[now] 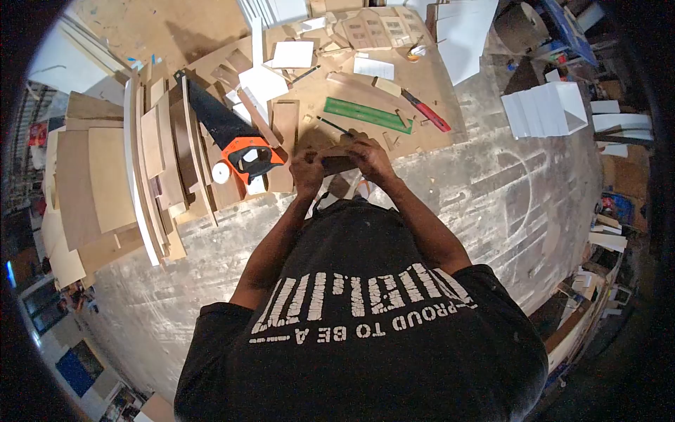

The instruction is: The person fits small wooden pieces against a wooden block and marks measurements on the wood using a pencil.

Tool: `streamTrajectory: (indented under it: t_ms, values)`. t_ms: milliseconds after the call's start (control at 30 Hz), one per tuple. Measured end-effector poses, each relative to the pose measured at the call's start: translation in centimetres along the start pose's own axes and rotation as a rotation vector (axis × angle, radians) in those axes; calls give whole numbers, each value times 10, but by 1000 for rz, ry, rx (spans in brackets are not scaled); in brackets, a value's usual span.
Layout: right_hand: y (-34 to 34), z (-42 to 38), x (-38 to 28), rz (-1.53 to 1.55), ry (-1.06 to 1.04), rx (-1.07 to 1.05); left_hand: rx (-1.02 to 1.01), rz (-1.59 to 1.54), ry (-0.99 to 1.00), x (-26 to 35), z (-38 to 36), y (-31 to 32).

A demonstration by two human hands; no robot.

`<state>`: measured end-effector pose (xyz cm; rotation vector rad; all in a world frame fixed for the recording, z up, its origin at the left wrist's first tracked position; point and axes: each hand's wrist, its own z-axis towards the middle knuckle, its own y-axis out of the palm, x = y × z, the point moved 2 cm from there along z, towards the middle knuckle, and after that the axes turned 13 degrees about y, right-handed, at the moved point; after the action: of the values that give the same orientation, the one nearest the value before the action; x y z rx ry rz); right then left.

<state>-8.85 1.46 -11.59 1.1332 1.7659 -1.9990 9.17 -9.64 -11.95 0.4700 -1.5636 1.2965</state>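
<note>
At the table's near edge, my left hand (307, 173) and my right hand (370, 160) hold a small brown wooden piece (338, 163) between them, one at each end. The fingers of both are closed on it. A dark pencil (333, 126) points up and left from my right hand; whether the fingers grip it is too small to tell. Beyond the hands lies a green ruler (368, 115). A red and black cutter knife (426, 110) is to its right. Left of my left hand is a handsaw with an orange handle (252, 156).
Wood strips (156, 141) and boards are stacked at the left of the wooden table (436, 133). White pieces (292, 55) and a panel with window cut-outs (380, 29) lie toward the back. A white box-like object (545, 110) stands on the floor at the right.
</note>
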Motion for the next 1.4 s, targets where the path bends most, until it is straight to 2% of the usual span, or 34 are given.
streamTrajectory:
  t_ms: [167, 267, 433, 533, 733, 833, 1033, 1133, 1233, 1400]
  values:
    - [-11, -2, -6, 262, 104, 38, -27, -21, -52, 16, 1, -8]
    - [-10, -6, 4, 285, 174, 45, -36, -54, -100, 18, 2, -9]
    - [-13, -5, 5, 226, 72, 47, -49, -133, -179, 14, 4, -7]
    - [-17, -7, 2, 219, 75, 43, -88, -39, -101, 6, 8, -7]
    - [-19, -7, 0, 212, 98, 32, -127, -63, -166, 9, 10, -9]
    - [-17, -7, -1, 195, 131, 47, -107, 35, -22, 0, 11, -8]
    - [-12, -11, 1, 174, 167, 106, -123, 9, 32, 12, 9, -12]
    - [-9, -13, 3, 160, 201, 109, -139, 31, 191, 13, 10, -10]
    - [-5, -11, 6, 160, 203, 108, -230, 97, 400, 0, 16, -11]
    - [0, -10, 11, 168, 245, 83, -481, 224, 593, -17, 33, -15]
